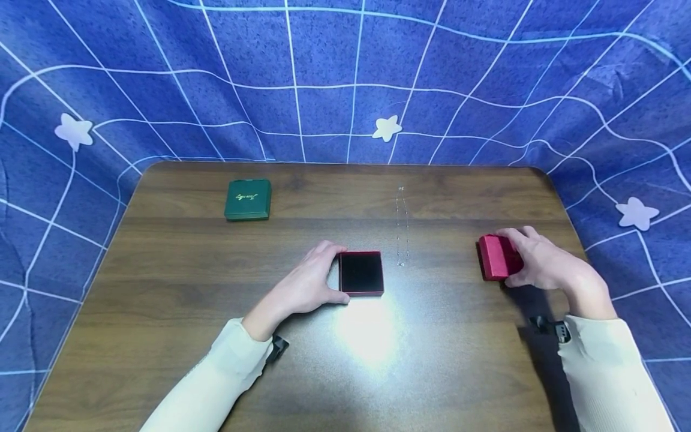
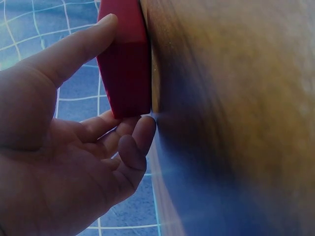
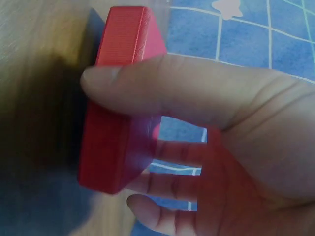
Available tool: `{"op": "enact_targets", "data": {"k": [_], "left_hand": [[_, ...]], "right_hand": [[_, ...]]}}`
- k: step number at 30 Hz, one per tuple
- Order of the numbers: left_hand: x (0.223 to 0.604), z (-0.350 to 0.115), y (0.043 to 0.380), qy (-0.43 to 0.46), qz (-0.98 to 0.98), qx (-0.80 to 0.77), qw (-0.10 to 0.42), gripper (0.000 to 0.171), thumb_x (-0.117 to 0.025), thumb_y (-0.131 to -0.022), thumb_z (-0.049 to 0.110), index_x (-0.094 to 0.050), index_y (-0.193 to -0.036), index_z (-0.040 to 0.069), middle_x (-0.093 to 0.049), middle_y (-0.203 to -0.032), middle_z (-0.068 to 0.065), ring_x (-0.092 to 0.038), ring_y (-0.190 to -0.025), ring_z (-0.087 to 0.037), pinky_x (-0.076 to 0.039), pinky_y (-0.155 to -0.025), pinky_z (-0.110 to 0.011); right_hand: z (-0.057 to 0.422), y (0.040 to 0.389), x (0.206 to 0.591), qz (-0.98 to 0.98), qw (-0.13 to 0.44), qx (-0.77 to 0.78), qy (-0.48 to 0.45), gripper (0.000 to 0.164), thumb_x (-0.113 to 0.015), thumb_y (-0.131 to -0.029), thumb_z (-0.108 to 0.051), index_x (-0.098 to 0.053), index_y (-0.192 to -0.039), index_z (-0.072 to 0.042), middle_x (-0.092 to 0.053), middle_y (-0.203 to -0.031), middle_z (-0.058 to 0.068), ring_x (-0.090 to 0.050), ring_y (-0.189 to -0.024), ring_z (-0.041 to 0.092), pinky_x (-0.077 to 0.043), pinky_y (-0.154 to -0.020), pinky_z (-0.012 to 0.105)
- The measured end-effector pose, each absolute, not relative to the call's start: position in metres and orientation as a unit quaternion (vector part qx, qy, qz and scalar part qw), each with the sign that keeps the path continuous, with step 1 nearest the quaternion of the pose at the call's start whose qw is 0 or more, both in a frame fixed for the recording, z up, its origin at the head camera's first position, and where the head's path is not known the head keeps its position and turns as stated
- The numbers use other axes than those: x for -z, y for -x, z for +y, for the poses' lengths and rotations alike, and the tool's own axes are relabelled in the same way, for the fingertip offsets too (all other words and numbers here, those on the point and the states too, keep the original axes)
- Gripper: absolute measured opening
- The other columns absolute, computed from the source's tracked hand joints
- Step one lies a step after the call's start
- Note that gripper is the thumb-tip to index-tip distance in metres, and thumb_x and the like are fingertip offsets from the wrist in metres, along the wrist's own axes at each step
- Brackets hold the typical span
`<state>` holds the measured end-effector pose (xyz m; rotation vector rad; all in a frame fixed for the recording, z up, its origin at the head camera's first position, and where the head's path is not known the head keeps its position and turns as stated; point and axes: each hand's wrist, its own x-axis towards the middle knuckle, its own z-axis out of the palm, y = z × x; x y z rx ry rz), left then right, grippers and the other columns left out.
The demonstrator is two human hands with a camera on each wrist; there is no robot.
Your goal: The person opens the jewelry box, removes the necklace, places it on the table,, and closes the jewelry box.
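Note:
My left hand (image 1: 308,282) grips the left side of a small open red jewelry box base (image 1: 361,273) with a black inside, near the middle of the table. In the left wrist view the thumb and fingers lie on opposite sides of its red wall (image 2: 125,78). Off to the right, my right hand (image 1: 550,264) holds a red box lid (image 1: 495,259) between thumb and fingers. The right wrist view shows that thumb across the lid's near side (image 3: 103,157); whether the lid touches the table I cannot tell. A thin silver chain necklace (image 1: 398,228) lies lengthwise between the two hands.
A closed green jewelry box (image 1: 248,201) with gold lettering sits at the back left of the brown wooden table (image 1: 178,264). Blue cloth (image 1: 324,66) with white lines and stars hangs behind the table and along its sides. Light glares off the tabletop in front of the box base.

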<state>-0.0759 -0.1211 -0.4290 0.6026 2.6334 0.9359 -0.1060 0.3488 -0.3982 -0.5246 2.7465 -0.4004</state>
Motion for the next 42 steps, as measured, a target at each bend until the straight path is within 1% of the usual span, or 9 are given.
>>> {"op": "enact_targets", "data": {"k": [5, 11, 15, 20, 27, 34, 42], "left_hand": [[0.428, -0.121, 0.076, -0.206, 0.912, -0.325, 0.144, 0.090, -0.098, -0.076, 0.025, -0.051, -0.150, 0.004, -0.055, -0.141, -0.009, -0.050, -0.133, -0.028, -0.040, -0.117, -0.048], [0.427, -0.120, 0.076, -0.203, 0.913, -0.322, 0.145, 0.090, -0.098, -0.076, 0.027, -0.051, -0.150, 0.005, -0.055, -0.140, -0.008, -0.050, -0.132, -0.027, -0.041, -0.116, -0.047], [0.427, -0.120, 0.075, -0.200, 0.913, -0.323, 0.148, 0.090, -0.097, -0.076, 0.027, -0.051, -0.151, 0.006, -0.055, -0.141, -0.009, -0.050, -0.132, -0.028, -0.041, -0.115, -0.048], [0.428, -0.120, 0.075, -0.201, 0.913, -0.321, 0.148, 0.092, -0.097, -0.076, 0.028, -0.050, -0.151, 0.006, -0.056, -0.142, -0.010, -0.050, -0.134, -0.028, -0.041, -0.116, -0.048], [0.428, -0.120, 0.075, -0.200, 0.913, -0.320, 0.153, 0.094, -0.097, -0.075, 0.030, -0.049, -0.152, 0.006, -0.055, -0.143, -0.010, -0.050, -0.134, -0.028, -0.041, -0.116, -0.048], [0.428, -0.119, 0.075, -0.196, 0.913, -0.321, 0.158, 0.094, -0.097, -0.076, 0.030, -0.048, -0.152, 0.004, -0.054, -0.146, -0.011, -0.050, -0.137, -0.030, -0.042, -0.116, -0.050], [0.429, -0.119, 0.075, -0.196, 0.910, -0.329, 0.161, 0.094, -0.097, -0.075, 0.028, -0.049, -0.152, 0.004, -0.055, -0.145, -0.011, -0.049, -0.137, -0.031, -0.041, -0.117, -0.050]], "right_hand": [[0.335, 0.103, 0.388, 0.955, 0.143, 0.165, 0.199, 0.096, -0.098, -0.070, -0.015, -0.046, -0.149, -0.004, -0.054, -0.125, 0.025, -0.061, -0.105, 0.039, -0.052, -0.090, 0.057], [0.309, 0.100, 0.372, 0.947, 0.131, 0.189, 0.226, 0.094, -0.097, -0.073, -0.021, -0.046, -0.151, -0.009, -0.053, -0.126, 0.018, -0.060, -0.104, 0.032, -0.053, -0.084, 0.049], [0.286, 0.099, 0.363, 0.941, 0.132, 0.205, 0.233, 0.093, -0.095, -0.075, -0.026, -0.046, -0.153, -0.012, -0.054, -0.124, 0.013, -0.059, -0.100, 0.026, -0.053, -0.082, 0.043], [0.255, 0.099, 0.362, 0.934, 0.130, 0.221, 0.248, 0.096, -0.094, -0.075, -0.033, -0.045, -0.155, -0.015, -0.054, -0.125, 0.009, -0.059, -0.097, 0.022, -0.054, -0.080, 0.041], [0.206, 0.097, 0.372, 0.925, 0.124, 0.233, 0.273, 0.099, -0.094, -0.073, -0.043, -0.045, -0.156, -0.017, -0.053, -0.130, 0.005, -0.059, -0.098, 0.019, -0.054, -0.080, 0.038], [0.166, 0.096, 0.381, 0.916, 0.102, 0.238, 0.306, 0.097, -0.092, -0.072, -0.047, -0.049, -0.154, -0.019, -0.052, -0.120, 0.002, -0.057, -0.092, 0.017, -0.053, -0.074, 0.035], [0.143, 0.096, 0.390, 0.914, 0.081, 0.231, 0.323, 0.095, -0.093, -0.070, -0.047, -0.052, -0.152, -0.019, -0.053, -0.114, 0.002, -0.056, -0.087, 0.017, -0.053, -0.072, 0.035]]}}
